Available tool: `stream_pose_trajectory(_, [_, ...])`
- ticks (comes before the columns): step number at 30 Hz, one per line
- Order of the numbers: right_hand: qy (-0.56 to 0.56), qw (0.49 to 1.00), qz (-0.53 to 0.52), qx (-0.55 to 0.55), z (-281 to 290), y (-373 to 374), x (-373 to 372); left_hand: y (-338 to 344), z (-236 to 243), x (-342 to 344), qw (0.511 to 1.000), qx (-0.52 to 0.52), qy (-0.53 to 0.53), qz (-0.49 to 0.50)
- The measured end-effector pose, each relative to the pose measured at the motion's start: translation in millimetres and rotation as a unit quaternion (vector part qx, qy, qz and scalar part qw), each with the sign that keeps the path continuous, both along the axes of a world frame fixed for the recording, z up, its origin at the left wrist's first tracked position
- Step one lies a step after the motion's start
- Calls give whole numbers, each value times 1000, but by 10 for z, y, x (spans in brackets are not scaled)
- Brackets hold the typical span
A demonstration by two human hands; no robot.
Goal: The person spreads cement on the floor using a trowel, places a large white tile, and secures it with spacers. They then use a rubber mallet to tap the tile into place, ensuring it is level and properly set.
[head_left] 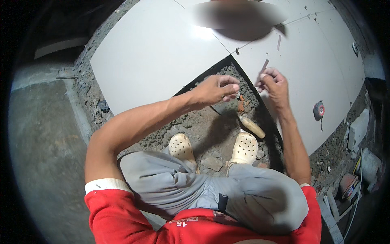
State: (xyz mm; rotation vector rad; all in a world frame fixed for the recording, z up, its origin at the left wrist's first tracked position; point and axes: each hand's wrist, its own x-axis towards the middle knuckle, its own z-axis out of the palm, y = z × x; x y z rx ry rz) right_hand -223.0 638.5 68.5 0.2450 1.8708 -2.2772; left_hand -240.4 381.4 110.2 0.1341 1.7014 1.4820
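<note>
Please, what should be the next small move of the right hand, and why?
Probably bring the thin strip toward the dark tile edge: the right hand pinches it near that edge in this view, so a short move seems enough.

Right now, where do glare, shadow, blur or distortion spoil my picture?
Head view: glare whitens part of the glossy white tile near upper centre; a dark oval smear at the top is blurred beyond reading; shadow darkens the grey rubble ground between the cream perforated clogs; outer tile edges bow near the black rim; the thin brownish strip in the bare right hand is discernible.
</note>
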Motion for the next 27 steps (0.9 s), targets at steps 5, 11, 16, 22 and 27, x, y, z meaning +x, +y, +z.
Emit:
stream_pose_trajectory(5, [-10,999,-21,-41,136,-421,269,156,58,66,981,83,-123,122])
stream_pose_trajectory(11, [24,998,-27,44,146,-521,333,79,135,147,985,61,-109,123])
stream_pose_trajectory(16, [165,976,-52,136,70,-652,357,-6,186,93,985,41,-116,123])
stream_pose_trajectory(22, [381,871,24,310,61,-579,291,-44,197,154,961,64,-211,166])
stream_pose_trajectory(27, [423,821,47,380,71,-583,299,-88,155,219,959,107,-201,167])
